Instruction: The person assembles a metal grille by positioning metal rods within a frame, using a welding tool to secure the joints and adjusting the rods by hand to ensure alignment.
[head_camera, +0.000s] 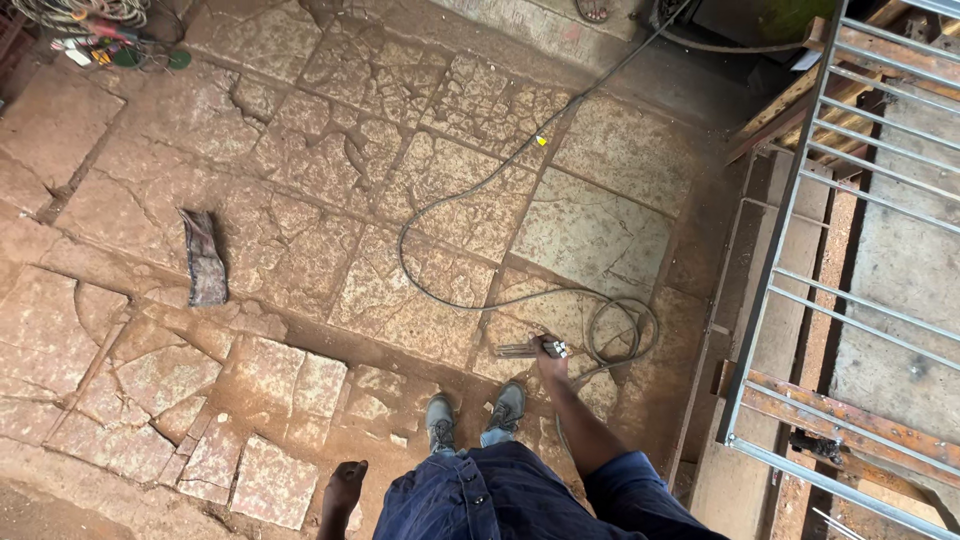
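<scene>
The right hand (551, 352) reaches down to the floor (330, 200) and grips a small metal tool (530, 348). The tool lies just in front of the shoes (478, 418), beside the looped cable (610, 330). The left hand (343, 490) hangs loose and holds nothing. The cable curls close to the feet, so a step could catch it and cause a trip. The floor is cracked and bumpy too.
</scene>
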